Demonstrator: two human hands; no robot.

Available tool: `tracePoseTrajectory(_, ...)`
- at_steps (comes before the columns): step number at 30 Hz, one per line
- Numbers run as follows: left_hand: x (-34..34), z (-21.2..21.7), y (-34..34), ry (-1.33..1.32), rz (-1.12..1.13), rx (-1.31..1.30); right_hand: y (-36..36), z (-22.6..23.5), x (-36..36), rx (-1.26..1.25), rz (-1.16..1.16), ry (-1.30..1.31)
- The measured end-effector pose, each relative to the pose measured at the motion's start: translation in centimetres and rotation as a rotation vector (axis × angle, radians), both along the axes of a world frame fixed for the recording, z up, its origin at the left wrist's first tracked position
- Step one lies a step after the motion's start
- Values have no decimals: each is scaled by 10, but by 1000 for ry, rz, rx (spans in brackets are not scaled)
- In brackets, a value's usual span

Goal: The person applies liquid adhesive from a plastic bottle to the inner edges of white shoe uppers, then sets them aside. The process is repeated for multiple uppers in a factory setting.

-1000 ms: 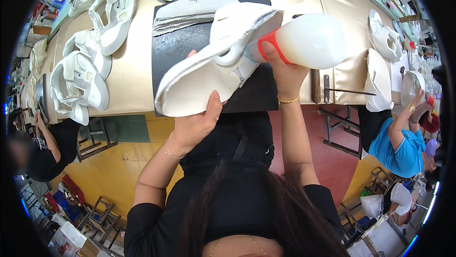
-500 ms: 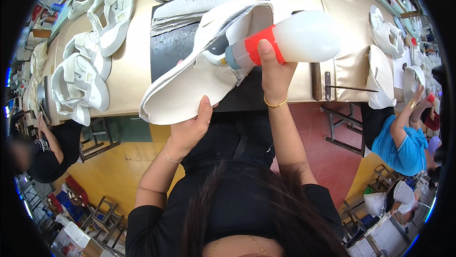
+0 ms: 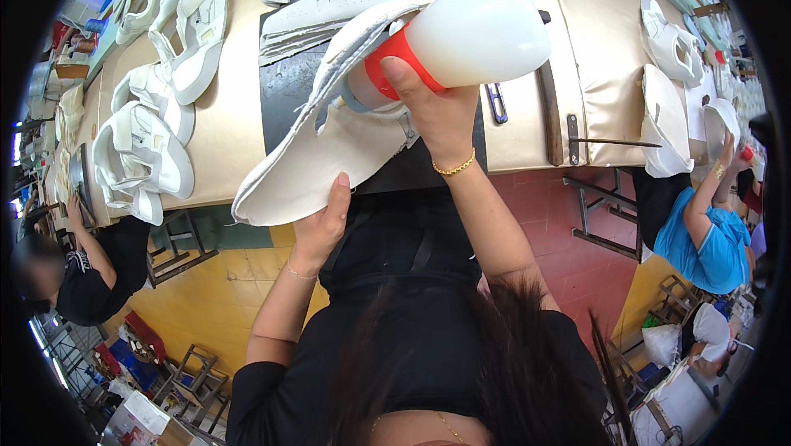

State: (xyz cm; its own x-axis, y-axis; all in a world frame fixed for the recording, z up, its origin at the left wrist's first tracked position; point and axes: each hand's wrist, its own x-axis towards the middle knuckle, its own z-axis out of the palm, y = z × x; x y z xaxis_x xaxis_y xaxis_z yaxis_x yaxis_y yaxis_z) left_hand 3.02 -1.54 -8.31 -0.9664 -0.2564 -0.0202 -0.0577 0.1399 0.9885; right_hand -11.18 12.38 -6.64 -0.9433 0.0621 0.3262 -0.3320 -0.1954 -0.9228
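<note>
A white shoe upper (image 3: pixel 309 168), folded open with its lining showing, is held up above the table's near edge. My left hand (image 3: pixel 325 219) grips its lower edge, thumb on the near face and the other fingers hidden behind. My right hand (image 3: pixel 437 108) is wrapped round a translucent squeeze bottle (image 3: pixel 486 32) with a red band and a grey-blue cap. The bottle tilts with its cap end down inside the upper; whether its tip touches the lining I cannot tell.
Behind the upper, a stack of white pieces (image 3: pixel 288 38) lies on a black board (image 3: pixel 284 92). Several white uppers (image 3: pixel 142 154) sit at left, others at right. A blue tool (image 3: pixel 496 103), a dark wooden handle (image 3: pixel 548 116) and a thin rod (image 3: pixel 618 142) lie right. Co-workers sit both sides.
My right hand has moved the bottle left and slightly up, further over the upper's inside. The upper has shifted a little left. The blue tool has come into view.
</note>
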Motion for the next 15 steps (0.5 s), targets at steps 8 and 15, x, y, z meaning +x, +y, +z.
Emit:
tracePoseTrajectory(8,-1,-1,-2,3,-3,-21,2,0,-1,112,-27,75)
tracePoseTrajectory(15,-3,1,-4,2,-2,-38,11,-5,1,253,0,73)
